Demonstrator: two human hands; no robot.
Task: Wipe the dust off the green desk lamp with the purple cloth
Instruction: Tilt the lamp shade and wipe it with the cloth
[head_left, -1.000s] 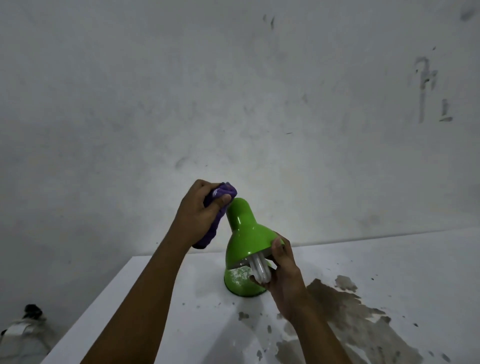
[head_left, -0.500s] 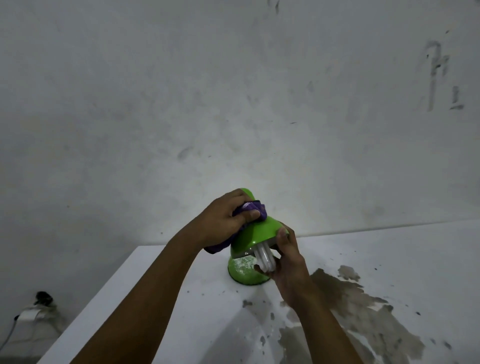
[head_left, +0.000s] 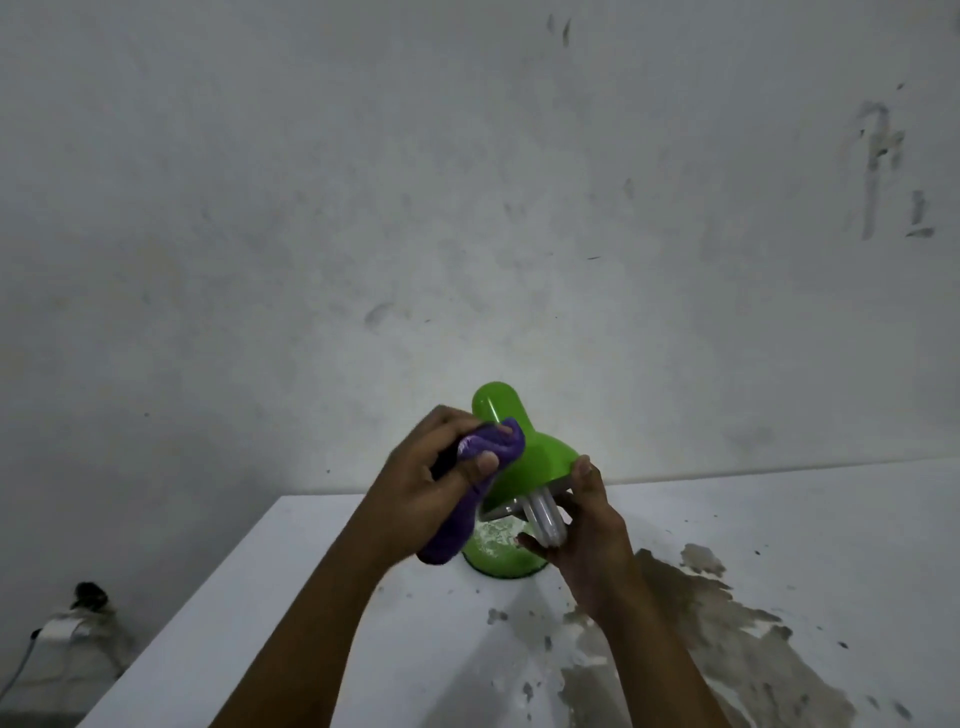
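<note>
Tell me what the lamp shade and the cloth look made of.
Lamp shade: smooth, glossy green, with a highlight; painted metal or plastic, can't tell which. Purple cloth: soft, fuzzy, bunched in the left hand; likely microfibre or terry.

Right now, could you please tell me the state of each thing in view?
green desk lamp: standing on table, shade tilted, bulb unlit, base dusty
purple cloth: bunched, pressed against shade
left hand: grips cloth
right hand: holds shade rim
table: stained, paint flaking
</note>
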